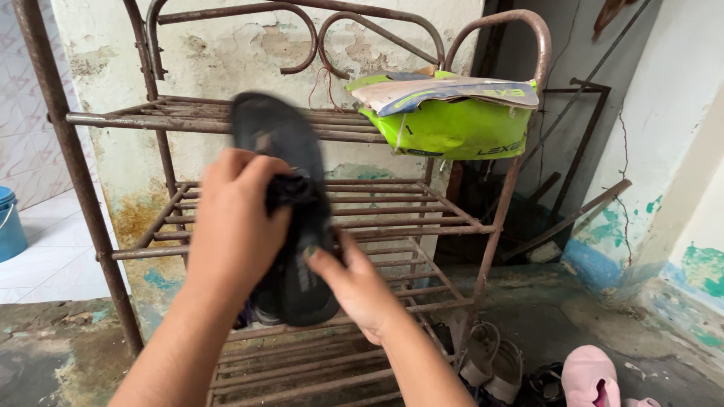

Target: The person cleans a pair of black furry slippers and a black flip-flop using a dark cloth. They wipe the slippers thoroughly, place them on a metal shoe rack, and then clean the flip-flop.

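We see a matt black rubbery sandal [285, 218], a rough rusted metal rack [422, 211], a glossy green plastic bag [452, 128], and flaking plaster wall [226, 60]

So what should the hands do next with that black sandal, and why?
Probably lower the black sandal onto the rusty rack's middle shelf. Both the left hand and right hand hold it right in front of that bare shelf.

Black sandal [290, 218]; rust-brown rack [422, 207]; lime-green box [452, 124]; pink shoe [590, 374]; blue bucket [10, 224].
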